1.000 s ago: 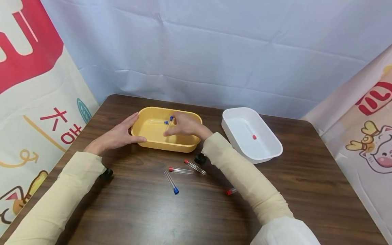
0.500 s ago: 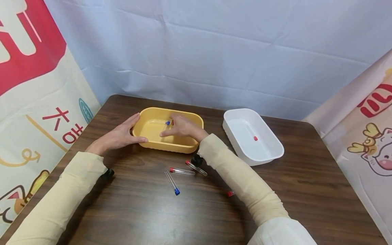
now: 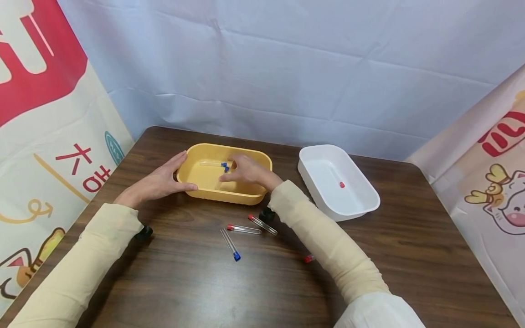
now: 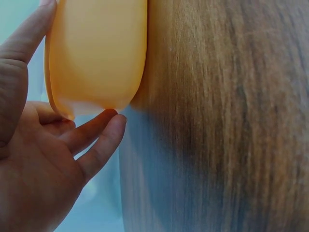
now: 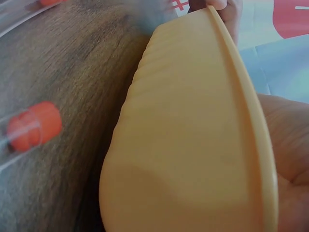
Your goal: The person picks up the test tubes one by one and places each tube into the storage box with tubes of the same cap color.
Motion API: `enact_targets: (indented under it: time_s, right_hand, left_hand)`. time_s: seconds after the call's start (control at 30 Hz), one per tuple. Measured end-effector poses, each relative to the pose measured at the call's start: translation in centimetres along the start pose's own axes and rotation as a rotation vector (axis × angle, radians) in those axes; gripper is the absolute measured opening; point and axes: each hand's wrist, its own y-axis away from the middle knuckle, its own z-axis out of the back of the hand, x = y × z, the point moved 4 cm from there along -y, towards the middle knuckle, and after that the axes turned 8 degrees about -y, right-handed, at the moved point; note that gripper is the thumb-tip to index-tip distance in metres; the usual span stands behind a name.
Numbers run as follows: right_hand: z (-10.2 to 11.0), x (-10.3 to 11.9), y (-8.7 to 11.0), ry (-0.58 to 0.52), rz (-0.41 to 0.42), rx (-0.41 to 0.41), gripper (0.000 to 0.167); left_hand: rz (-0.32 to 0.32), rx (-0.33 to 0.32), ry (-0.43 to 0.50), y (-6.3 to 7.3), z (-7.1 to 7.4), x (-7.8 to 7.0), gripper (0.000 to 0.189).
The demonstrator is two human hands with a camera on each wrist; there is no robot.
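A yellow plastic bin [image 3: 225, 196] stands toward the left back of the table. My left hand [image 3: 157, 180] grips its left end, thumb at the front rim and fingers round the end wall; the left wrist view shows the fingertips touching the bin [image 4: 96, 53]. Inside the bin reaches my right hand [image 3: 246, 171], thumb and fingers apart. By its thumb lies a clear test tube with a blue cap [image 3: 226, 169]. Close behind is another blue-capped test tube [image 3: 211, 163]. In the right wrist view the bin's wall [image 5: 183, 121] hides the right fingers.
In front of the bin lie two red-capped test tubes [image 3: 244, 229] and a blue-capped test tube [image 3: 229, 243]. Another red cap [image 3: 309, 258] shows beside the right sleeve. A white bin [image 3: 357, 212] at the right holds a red-capped test tube [image 3: 341, 184].
The blue-capped tube at my right hand has come down into the yellow bin, and my fingers have parted from it. My left hand stays on the bin.
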Motion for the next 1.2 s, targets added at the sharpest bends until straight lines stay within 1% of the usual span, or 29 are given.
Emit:
enact_targets:
  time_s: [0.2,0.37,0.5,0.63,0.83,0.97,1.1,1.2]
  right_hand:
    - [0.7,0.2,1.0,-0.007,0.069,-0.062,0.064]
    - [1.5,0.9,2.5,-0.011,0.091,-0.127,0.063]
    - [2.2,1.5,3.8,-0.012,0.12,-0.177,0.059]
    - [2.9,2.1,5.4,-0.029,0.155,-0.213,0.055]
    - [4.0,2.4,8.3,-0.05,0.182,-0.228,0.053]
    - [4.6,2.7,10.4,-0.05,0.217,-0.246,0.051]
    - [4.9,2.6,12.1,-0.036,0.262,-0.271,0.048]
    - [5.2,2.2,13.2,-0.058,0.279,-0.284,0.045]
  left_hand:
    - [0.001,0.004,-0.001,0.0,0.0,0.0,0.115]
    - [0.011,0.01,0.0,-0.1,0.0,0.0,0.116]
    - [0.02,0.009,0.013,-0.1,0.1,-0.1,0.117]
    - [0.015,0.006,0.021,-0.1,0.2,-0.2,0.117]
    - [0.013,0.003,0.016,-0.2,0.1,0.1,0.117]
    - [0.014,-0.003,0.018,-0.2,0.1,0.2,0.117]
    - [0.014,-0.002,0.013,-0.2,0.1,0.2,0.117]
    - [0.014,0.003,0.012,-0.2,0.0,0.2,0.117]
